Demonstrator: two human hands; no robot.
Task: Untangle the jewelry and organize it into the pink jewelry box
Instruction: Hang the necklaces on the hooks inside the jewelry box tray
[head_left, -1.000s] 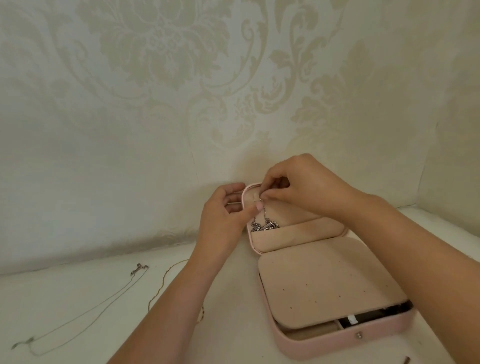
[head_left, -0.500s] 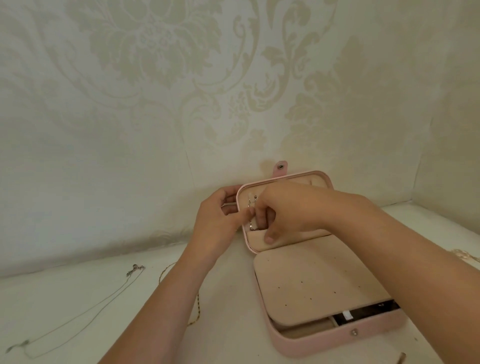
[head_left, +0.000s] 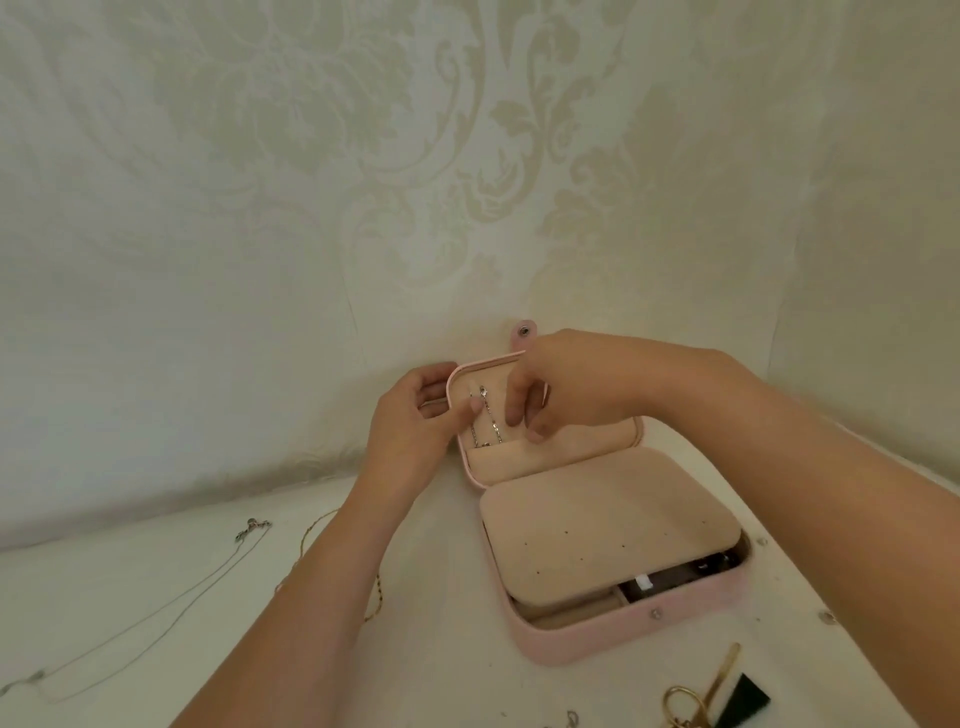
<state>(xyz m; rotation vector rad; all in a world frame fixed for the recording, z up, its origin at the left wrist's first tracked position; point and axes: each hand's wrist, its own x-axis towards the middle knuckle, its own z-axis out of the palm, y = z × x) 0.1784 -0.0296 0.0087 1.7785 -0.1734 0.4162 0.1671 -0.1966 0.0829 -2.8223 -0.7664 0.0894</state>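
Broadly, the white tabletop (head_left: 441, 649) carries everything, and the pink jewelry box (head_left: 649, 629) sits toward its far right, pushed up against the patterned wall. The box is open. Its lid (head_left: 587, 441) stands upright at the back edge with the snap tab (head_left: 523, 335) poking above it, and a beige perforated earring panel (head_left: 608, 525) lies flat over most of the base.

The left hand (head_left: 410, 421) grips the lid's left rim, fingers curled behind it and the thumb pressed on the lining. The right hand (head_left: 582, 384) hangs in front of the lid with its fingers loose and pointing down, released, with nothing visibly pinched.

A long, thin silver chain (head_left: 156, 613) trails toward the tabletop's near left corner. A gold chain (head_left: 376, 592) lies partly hidden beside the left forearm. A gold clasp-like piece (head_left: 691, 701) rests at the near right edge.

Smallest is the silver necklace (head_left: 490, 415), which hangs inside the lid between the two hands. Its top is near the lid's upper left corner and its lower end dips into the lining pocket.

It looks very light, limp and fine-linked, so it should slide and kink easily, and a hard tug could snap it. The best hold is probably a fingertip pinch near the clasp end, letting the rest drop straight into the pocket while the lid is steadied.
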